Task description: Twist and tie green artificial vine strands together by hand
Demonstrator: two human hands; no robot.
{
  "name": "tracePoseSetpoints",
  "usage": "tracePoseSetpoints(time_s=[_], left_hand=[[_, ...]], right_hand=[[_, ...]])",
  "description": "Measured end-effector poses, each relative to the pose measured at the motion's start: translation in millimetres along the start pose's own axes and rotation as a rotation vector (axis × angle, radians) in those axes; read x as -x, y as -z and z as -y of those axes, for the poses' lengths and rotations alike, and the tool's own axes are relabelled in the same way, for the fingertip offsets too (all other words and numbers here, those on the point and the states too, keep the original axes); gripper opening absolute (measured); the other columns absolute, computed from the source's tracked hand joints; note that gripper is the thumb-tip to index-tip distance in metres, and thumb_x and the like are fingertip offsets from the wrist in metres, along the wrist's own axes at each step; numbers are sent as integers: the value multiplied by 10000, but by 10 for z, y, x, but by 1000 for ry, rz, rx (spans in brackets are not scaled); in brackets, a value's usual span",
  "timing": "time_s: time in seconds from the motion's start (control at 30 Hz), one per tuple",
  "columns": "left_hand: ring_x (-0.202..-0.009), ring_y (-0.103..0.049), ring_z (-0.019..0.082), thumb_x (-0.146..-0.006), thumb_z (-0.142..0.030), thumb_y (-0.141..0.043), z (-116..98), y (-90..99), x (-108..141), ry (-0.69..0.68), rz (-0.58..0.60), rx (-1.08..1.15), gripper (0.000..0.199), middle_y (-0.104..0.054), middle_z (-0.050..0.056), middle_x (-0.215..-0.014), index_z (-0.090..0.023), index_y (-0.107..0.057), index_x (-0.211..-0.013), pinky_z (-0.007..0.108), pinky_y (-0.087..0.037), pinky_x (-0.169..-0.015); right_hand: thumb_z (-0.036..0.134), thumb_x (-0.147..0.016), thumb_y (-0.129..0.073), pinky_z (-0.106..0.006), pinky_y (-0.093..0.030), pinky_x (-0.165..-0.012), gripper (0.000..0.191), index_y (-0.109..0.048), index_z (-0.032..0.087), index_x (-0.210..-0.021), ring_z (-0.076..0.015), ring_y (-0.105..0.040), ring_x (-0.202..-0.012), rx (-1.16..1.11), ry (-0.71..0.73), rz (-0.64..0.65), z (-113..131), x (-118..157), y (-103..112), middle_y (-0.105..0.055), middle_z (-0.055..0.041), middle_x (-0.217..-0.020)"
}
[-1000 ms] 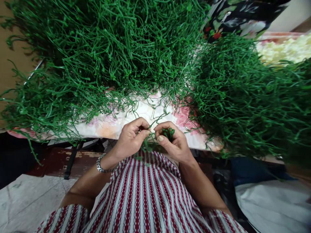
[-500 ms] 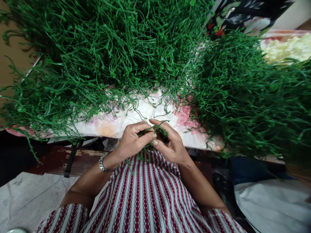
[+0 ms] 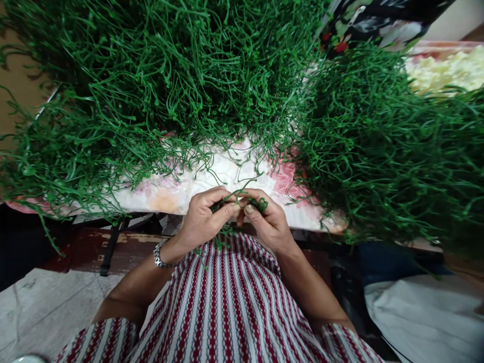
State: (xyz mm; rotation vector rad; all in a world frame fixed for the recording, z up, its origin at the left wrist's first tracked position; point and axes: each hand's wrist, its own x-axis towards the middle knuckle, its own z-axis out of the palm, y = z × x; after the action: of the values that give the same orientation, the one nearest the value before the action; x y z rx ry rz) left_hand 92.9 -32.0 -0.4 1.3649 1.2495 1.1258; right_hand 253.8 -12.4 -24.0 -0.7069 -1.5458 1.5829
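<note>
Thin green stems [image 3: 223, 238] hang below and between my hands, just over the table's front edge. My left hand [image 3: 206, 214], with a metal watch band at the wrist, is closed round some of them, thumb against the fingers. Close beside it, my right hand [image 3: 268, 219] pinches more green pieces, which poke out between thumb and forefinger. One long stem arches above both hands. Beyond lies a large heap of green stems [image 3: 181, 75], and a second heap [image 3: 385, 146] spreads to the right.
A floral cloth [image 3: 223, 174] covers the table. At the top right stand a black flowered bag [image 3: 378, 25] and a pile of pale yellow pieces [image 3: 448, 73]. A white cloth or bag [image 3: 423, 315] lies low on the right, and a brown bench [image 3: 85, 247] shows below the table.
The thumbs have drawn slightly apart, and the green pieces in my right hand now show more beside its thumb. Both hands remain at nearly the same place.
</note>
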Motion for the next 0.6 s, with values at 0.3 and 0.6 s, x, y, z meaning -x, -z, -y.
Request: tracePoseSetpoints(time_s=[0.3, 0.6], left_hand=[[-593, -535, 93, -800, -198, -566, -10, -31, -27, -48, 95, -26, 170, -577, 14, -687, -167, -689, -913, 211, -440, -574], [-595, -411, 85, -837, -377, -526, 2, -23, -107, 42, -173, 180, 264, -499, 10, -731, -192, -686, -936, 226, -339, -558]], right_hand=[[260, -903, -442, -222, -416, -602, 450, -365, 198, -1342, -88, -483, -627, 143, 5, 17, 3, -4, -11, -519, 5, -719], [328, -837, -556, -197, -300, -497, 188, -604, 162, -912, -59, -391, -516, 361, 14, -114, 168, -55, 86, -467, 34, -615]])
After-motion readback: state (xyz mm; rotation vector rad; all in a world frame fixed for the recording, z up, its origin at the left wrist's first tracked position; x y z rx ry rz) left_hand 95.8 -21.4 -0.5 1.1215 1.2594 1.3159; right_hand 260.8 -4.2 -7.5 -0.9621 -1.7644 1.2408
